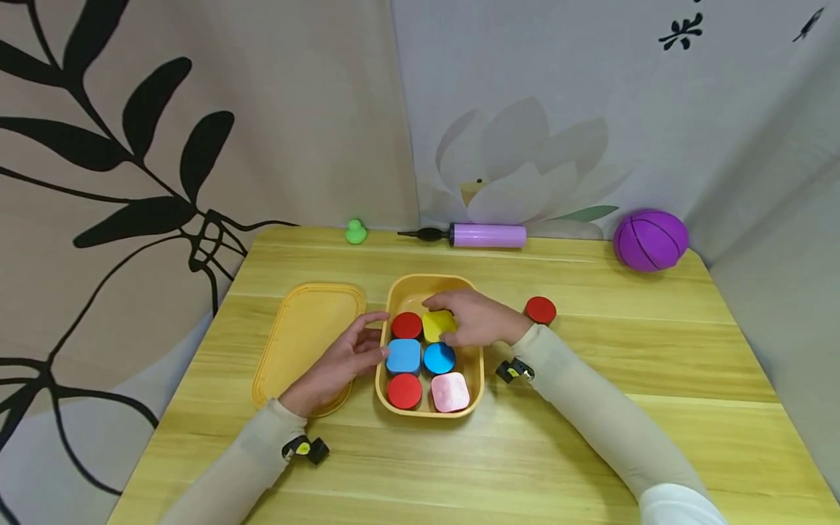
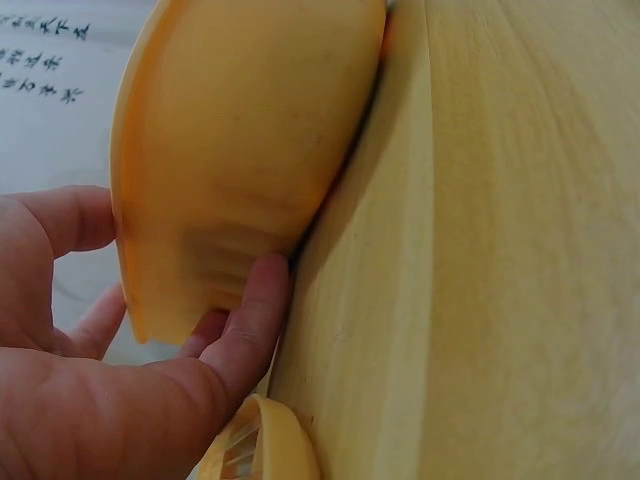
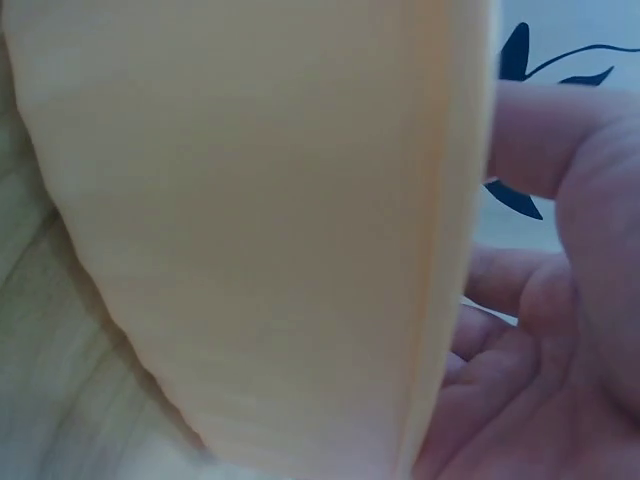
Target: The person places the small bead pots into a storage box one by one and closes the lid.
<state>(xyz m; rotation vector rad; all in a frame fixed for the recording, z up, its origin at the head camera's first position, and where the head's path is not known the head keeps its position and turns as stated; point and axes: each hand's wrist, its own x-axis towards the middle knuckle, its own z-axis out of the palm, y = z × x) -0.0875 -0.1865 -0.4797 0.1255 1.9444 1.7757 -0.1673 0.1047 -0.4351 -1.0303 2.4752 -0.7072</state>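
Observation:
A yellow plastic box stands mid-table. My left hand holds its left wall; in the left wrist view the thumb and a finger pass behind the rim while other fingers lie against the outer wall. Reaching over the right wall, my right hand pinches a yellow squarish block between thumb and index finger. Around it in the box sit a red round block, a blue squarish block, a blue round block, another red round block and a pink squarish block. The wall hides my right fingertips in the right wrist view.
A yellow lid lies left of the box, partly under my left hand. Just beyond my right wrist is one more red round block. Along the back stand a green knobbed piece, a purple hand pump and a purple ball.

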